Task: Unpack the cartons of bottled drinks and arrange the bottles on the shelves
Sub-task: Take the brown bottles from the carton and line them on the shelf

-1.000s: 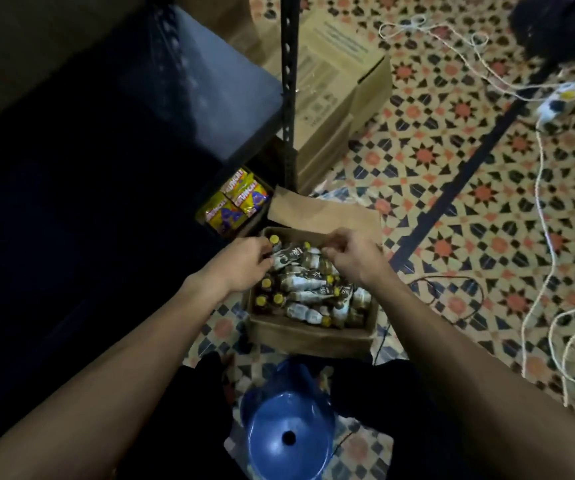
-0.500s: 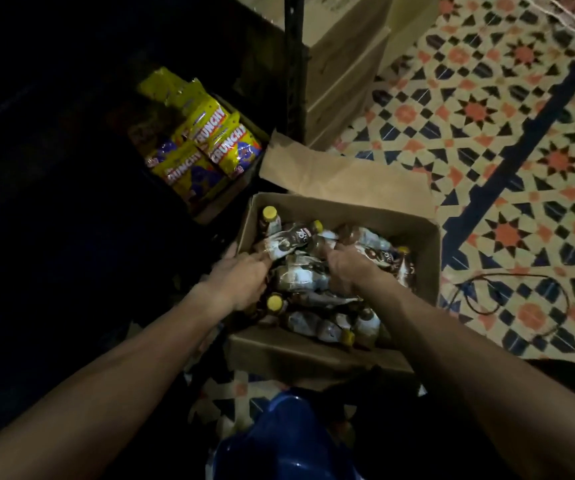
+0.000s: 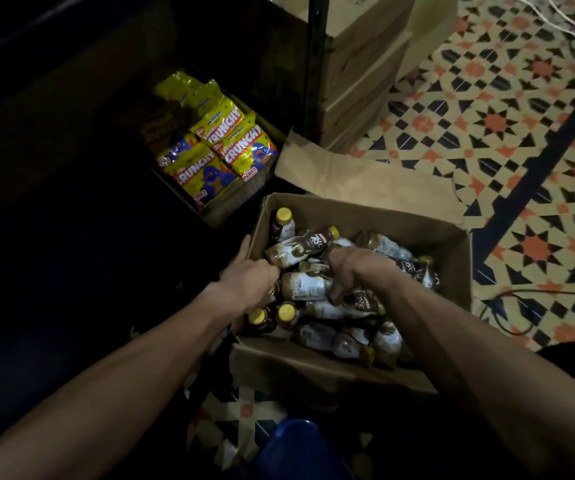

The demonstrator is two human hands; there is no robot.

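Patterned floor tiles [image 3: 493, 133] lie beyond the right hand [image 3: 352, 271]. The area beyond and beside the left hand [image 3: 248, 284] is too dark to make out. Both hands reach into an open carton [image 3: 448, 282]. Left fingers curl down at the carton's left wall, and one digit lies along the outside of that wall. The fingertips are hidden, so a grip cannot be confirmed. Right fingers curl down into the heap, and whether they hold a bottle cannot be determined. Bottles [image 3: 308, 285] with yellow caps lie jumbled in the carton, between and beneath both hands. One stands upright beyond the left hand. Farther beyond it, a box [image 3: 210, 216] holds yellow snack bags [image 3: 223, 150]. A blue object [image 3: 296, 452] is cut off at the bottom edge.
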